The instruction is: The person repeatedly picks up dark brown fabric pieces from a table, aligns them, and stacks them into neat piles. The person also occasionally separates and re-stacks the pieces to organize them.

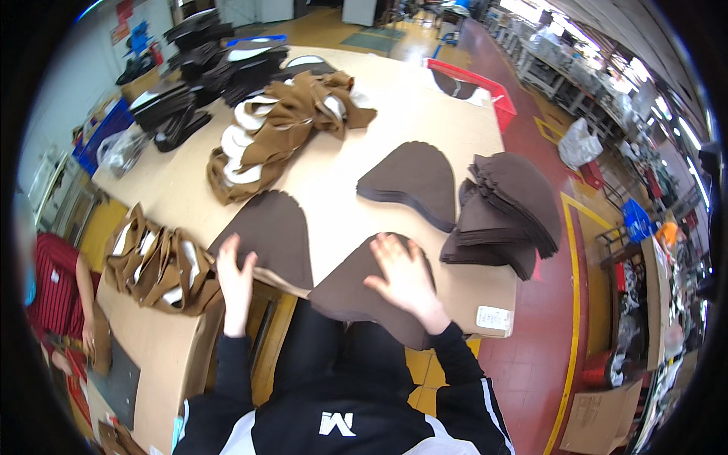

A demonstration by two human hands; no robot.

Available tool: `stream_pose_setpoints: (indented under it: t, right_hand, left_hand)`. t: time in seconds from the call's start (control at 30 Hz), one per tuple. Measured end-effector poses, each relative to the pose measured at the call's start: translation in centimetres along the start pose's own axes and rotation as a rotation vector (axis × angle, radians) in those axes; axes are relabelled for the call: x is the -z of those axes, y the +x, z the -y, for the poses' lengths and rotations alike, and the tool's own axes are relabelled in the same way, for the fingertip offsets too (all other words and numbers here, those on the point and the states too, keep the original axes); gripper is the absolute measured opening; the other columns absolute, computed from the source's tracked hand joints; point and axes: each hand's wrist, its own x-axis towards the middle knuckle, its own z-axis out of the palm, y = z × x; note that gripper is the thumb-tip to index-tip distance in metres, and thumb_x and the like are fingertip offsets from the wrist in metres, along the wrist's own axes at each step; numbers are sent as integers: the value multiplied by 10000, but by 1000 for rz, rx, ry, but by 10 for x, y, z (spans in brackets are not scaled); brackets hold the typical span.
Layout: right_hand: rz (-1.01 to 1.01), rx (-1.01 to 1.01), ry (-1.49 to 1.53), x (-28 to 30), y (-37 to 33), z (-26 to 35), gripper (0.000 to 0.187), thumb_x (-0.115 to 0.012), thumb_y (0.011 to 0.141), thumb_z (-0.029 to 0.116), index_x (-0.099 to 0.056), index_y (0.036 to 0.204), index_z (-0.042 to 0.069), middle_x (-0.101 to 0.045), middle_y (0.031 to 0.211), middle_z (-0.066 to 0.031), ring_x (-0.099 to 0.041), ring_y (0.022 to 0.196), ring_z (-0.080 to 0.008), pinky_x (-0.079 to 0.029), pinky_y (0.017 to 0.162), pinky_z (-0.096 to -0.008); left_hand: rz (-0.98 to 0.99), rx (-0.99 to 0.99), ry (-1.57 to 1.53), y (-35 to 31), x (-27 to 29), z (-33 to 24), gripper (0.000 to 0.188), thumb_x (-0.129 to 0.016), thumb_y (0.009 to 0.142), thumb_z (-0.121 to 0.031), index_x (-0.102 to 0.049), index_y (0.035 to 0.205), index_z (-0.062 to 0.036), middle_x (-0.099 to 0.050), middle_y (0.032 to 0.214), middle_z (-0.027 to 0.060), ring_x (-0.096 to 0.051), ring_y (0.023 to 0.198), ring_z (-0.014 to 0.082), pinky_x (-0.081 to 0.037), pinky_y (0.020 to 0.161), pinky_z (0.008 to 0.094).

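Flat on a dark brown, dome-shaped fabric panel (353, 284) lies my right hand (403, 279), fingers spread. That panel overhangs the table's near edge. To its left, another dark brown panel (274, 231) rests on the table, and my left hand (236, 282) is at its left edge with fingers apart, holding nothing. Whether the left fingertips touch the panel I cannot tell. Farther off sits a neat stack of the same dark brown panels (409, 180). Right of it, more panels lie in a fanned, uneven pile (509, 203).
Bunched tan fabric pieces with white patches (284, 125) cover the table's (383, 95) far left; another bundle (163, 262) is nearer. Black stacks (171, 110) stand behind. A red bin (502, 106) adjoins the far right edge. A white label (494, 318) marks the near corner. Someone in red (57, 280) is at left.
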Motion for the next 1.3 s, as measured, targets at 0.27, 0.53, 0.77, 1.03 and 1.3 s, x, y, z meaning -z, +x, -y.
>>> stream_pose_setpoints:
  t: [0.27, 0.53, 0.77, 1.03, 1.3]
  right_hand:
    - [466, 588, 773, 10, -47, 34, 637, -620, 984, 434, -504, 1478, 50, -429, 1588, -147, -394, 1473, -321, -277, 1222, -489]
    - [248, 157, 372, 41, -96, 28, 739, -695, 923, 412, -435, 1546, 112, -285, 1668, -144, -238, 1541, -371, -179, 1246, -537]
    - [125, 101, 898, 45, -64, 5, 628, -618, 1016, 331, -411, 1557, 87, -359, 1634, -142, -326, 1516, -302, -246, 1240, -487]
    - [74, 172, 275, -12, -39, 33, 940, -609, 925, 581, -300, 1560, -39, -202, 1641, -309, -236, 1536, -401, -205, 1248, -490]
    - [388, 236, 1180, 42, -56, 39, 517, -646, 1008, 253, -527, 1471, 55, -497, 1529, -180, -475, 1416, -329, -393, 1159, -423]
  left_hand:
    - [549, 34, -189, -63, -36, -100, 374, -661, 970, -186, -663, 1289, 11, -578, 1441, 189, -457, 1416, 393, -297, 1203, 480]
    - [566, 20, -304, -49, -28, -137, 425, -772, 786, 24, -694, 1204, 40, -654, 1112, 137, -612, 1004, 244, -502, 903, 345]
    - [529, 304, -568, -43, -37, -111, 629, -798, 752, 98, -593, 1341, 17, -644, 953, 36, -592, 809, 118, -509, 761, 269]
    - [689, 459, -709, -55, -37, -110, 241, -642, 995, -113, -700, 1179, 31, -717, 886, 34, -636, 682, 76, -555, 558, 236]
    - [476, 591, -795, -47, -27, -100, 313, -718, 942, -82, -705, 1222, 58, -737, 967, 59, -650, 759, 97, -551, 634, 251]
